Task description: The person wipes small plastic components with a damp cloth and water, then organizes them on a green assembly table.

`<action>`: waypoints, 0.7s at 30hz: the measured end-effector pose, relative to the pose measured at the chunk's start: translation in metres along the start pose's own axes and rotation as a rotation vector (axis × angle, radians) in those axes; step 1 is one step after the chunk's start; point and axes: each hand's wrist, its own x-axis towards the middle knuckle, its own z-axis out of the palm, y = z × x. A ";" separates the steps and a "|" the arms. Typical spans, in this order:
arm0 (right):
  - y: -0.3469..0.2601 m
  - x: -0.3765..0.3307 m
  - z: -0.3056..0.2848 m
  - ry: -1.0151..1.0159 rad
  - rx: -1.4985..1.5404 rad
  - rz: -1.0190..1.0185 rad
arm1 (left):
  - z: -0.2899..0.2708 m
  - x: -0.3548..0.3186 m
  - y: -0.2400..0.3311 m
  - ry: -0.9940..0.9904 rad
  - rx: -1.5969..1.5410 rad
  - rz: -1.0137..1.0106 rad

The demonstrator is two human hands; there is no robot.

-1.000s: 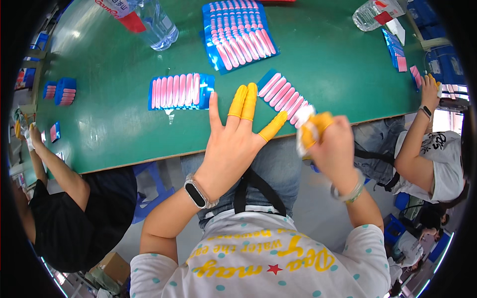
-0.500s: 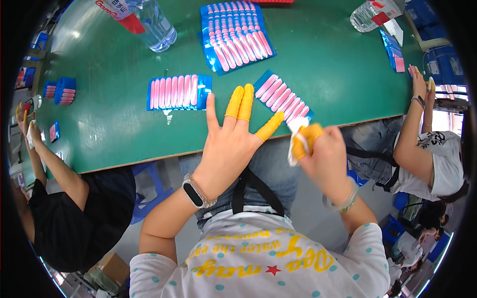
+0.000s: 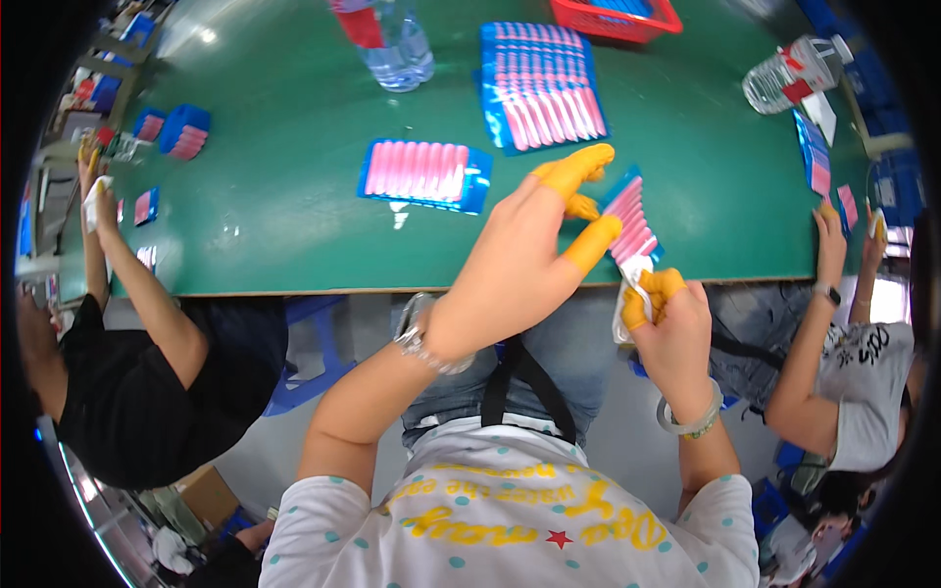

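A small blue sheet with a row of pink strips (image 3: 633,218) stands at a slant near the table's front edge. My right hand (image 3: 674,328) is closed round a crumpled white cloth (image 3: 633,269), which meets the lower end of that sheet. Yellow finger covers show on both hands. My left hand (image 3: 520,255) is just left of the sheet, fingers curved, with a gap between thumb and fingers and nothing visible in it. A similar pink-striped sheet (image 3: 417,171) lies flat to the left. Farther back rests a larger pile of such sheets (image 3: 545,88).
On the green table (image 3: 284,206) a water bottle (image 3: 395,49) stands at the back, near a red basket (image 3: 627,22). Another bottle (image 3: 792,73) is at the right. Co-workers sit on both sides, the left one in a black sleeve (image 3: 157,392), with small striped packs (image 3: 183,132) before them.
My left hand has gone from spread flat to turned and curved, closer to the small sheet. That sheet now sits at a steeper slant by the cloth. The whole view has shifted.
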 end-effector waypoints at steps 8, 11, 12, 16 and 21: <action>0.010 -0.004 0.004 -0.019 0.316 0.132 | -0.008 0.005 -0.009 0.024 0.166 -0.169; 0.014 -0.004 0.000 -0.039 0.587 0.283 | -0.058 -0.008 -0.006 0.264 0.139 -0.313; 0.016 -0.006 0.000 -0.022 0.601 0.271 | -0.075 -0.012 -0.009 0.340 0.113 -0.353; 0.017 -0.001 0.004 0.002 0.667 0.263 | -0.128 -0.032 -0.029 0.512 0.225 -0.471; 0.011 0.008 0.009 -0.004 0.739 0.227 | -0.133 -0.034 -0.040 0.571 0.310 -0.543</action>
